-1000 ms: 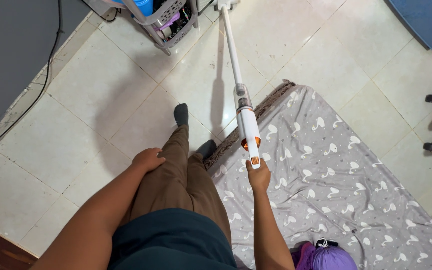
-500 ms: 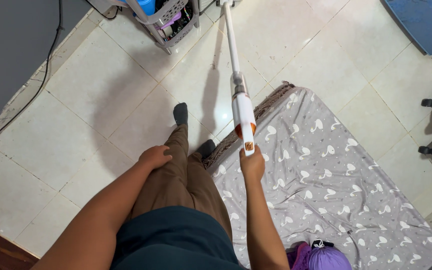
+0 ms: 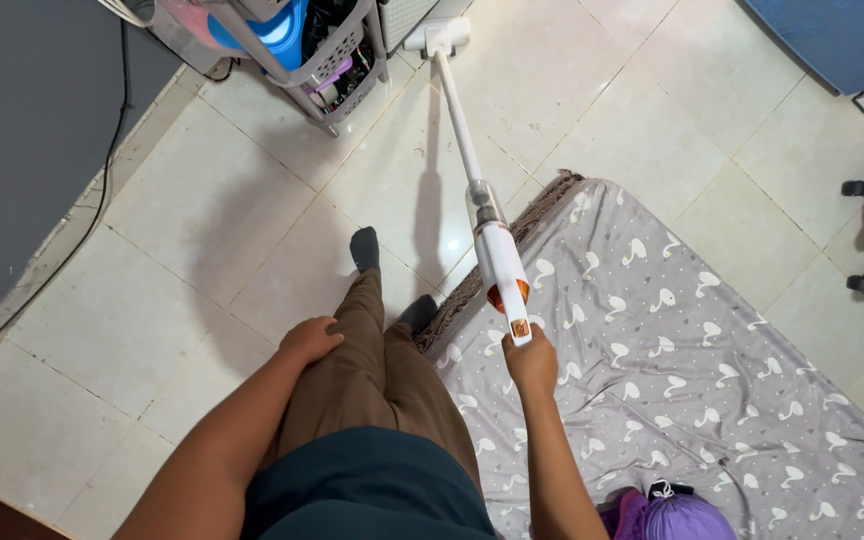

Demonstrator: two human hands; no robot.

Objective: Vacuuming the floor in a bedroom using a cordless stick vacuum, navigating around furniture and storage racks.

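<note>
Now we grip the white stick vacuum (image 3: 492,245) by its handle in our right hand (image 3: 532,362), fingers clenched round it, while our left hand (image 3: 309,338) lies loose and empty on our thigh. Its wand slants away over the pale floor tiles (image 3: 202,200), and its floor head (image 3: 437,36) sits flat on the tile just beside the grey laundry basket (image 3: 337,55). To do this well, we judge, keep that head flat, steer it clear of the basket's legs, and stroke slowly alongside the grey patterned mattress (image 3: 672,350).
</note>
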